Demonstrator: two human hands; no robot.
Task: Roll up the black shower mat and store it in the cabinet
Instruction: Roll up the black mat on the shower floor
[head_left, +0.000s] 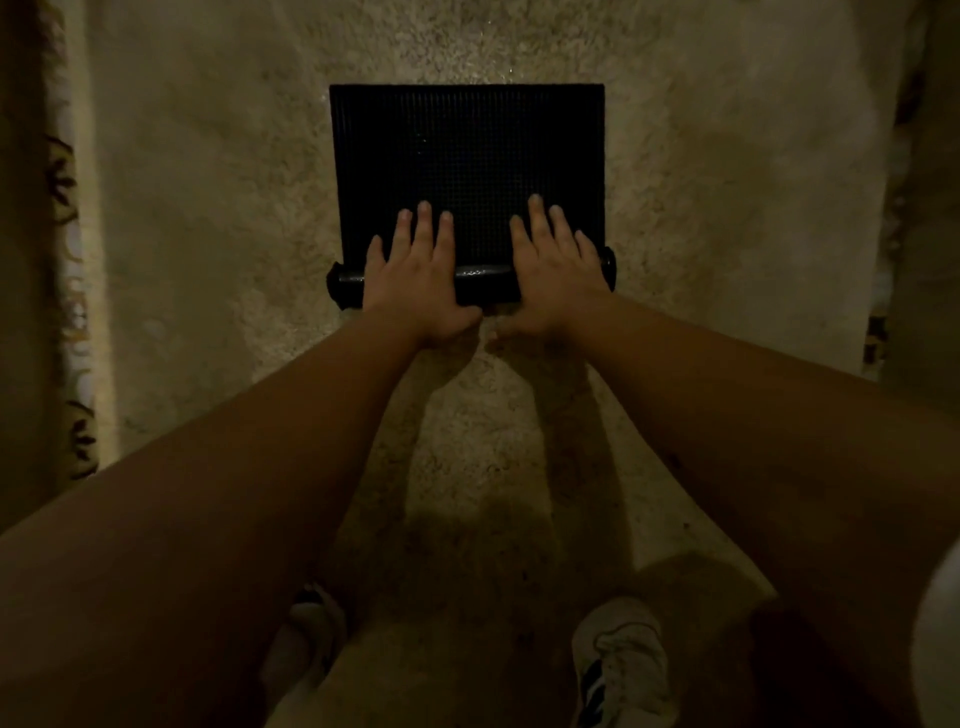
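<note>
The black shower mat (467, 150) lies on a pale shaggy rug (208, 208), its near end wound into a short roll (483, 283) while the far part lies flat. My left hand (415, 270) presses palm-down on the left half of the roll, fingers spread over the flat mat. On the right half rests my right hand (553, 265) in the same way. Both thumbs hang down at the near side of the roll. No cabinet shows in the view.
A patterned carpet edge (72, 291) runs down the left side and another dark patterned strip (883, 260) down the right. My two light shoes (623, 660) stand on the rug below my arms. The light is dim.
</note>
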